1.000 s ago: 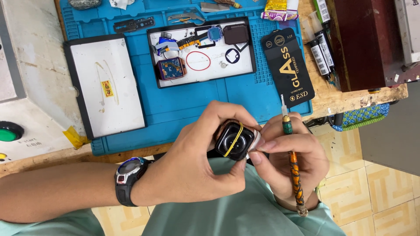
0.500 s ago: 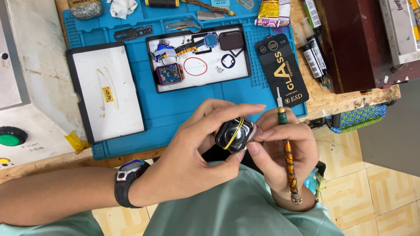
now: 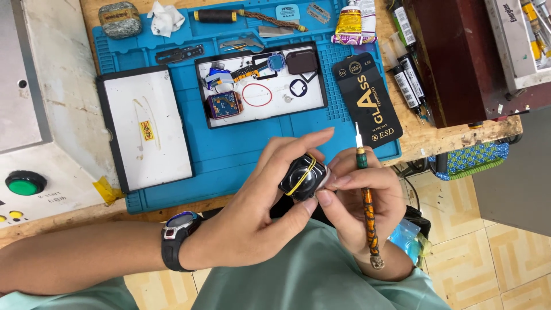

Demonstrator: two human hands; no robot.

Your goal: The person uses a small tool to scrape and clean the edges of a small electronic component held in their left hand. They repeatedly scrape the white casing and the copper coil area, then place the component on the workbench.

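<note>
I've got both hands up off the bench, held over my lap at the near edge of the blue mat [image 3: 229, 155]. My left hand [image 3: 264, 212] is wrapped round the small black watch body [image 3: 302, 176], fingers pressed against its far side and thumb against its near side, so it's pinched firmly with its face tipped up toward the camera; I judge that's to keep it steady and lit while I work on it. A yellow rubber band [image 3: 301, 174] runs diagonally across the face, from the far right corner down to the near left, probably clamping the parts together. My right hand [image 3: 359, 201] sits just right of the watch body, its fingertips touching the case edge, and it's closed around the slim orange-patterned tool [image 3: 367, 212]. That tool's long axis runs near to far, white tip pointing away from me toward the black glass-protector package [image 3: 367, 100], butt end down past my wrist, so the tip is parked clear of the watch for now. Farther off, the black-rimmed parts tray [image 3: 261, 117] holds loose watch pieces, and the white pad [image 3: 146, 129] lies left of it.
</note>
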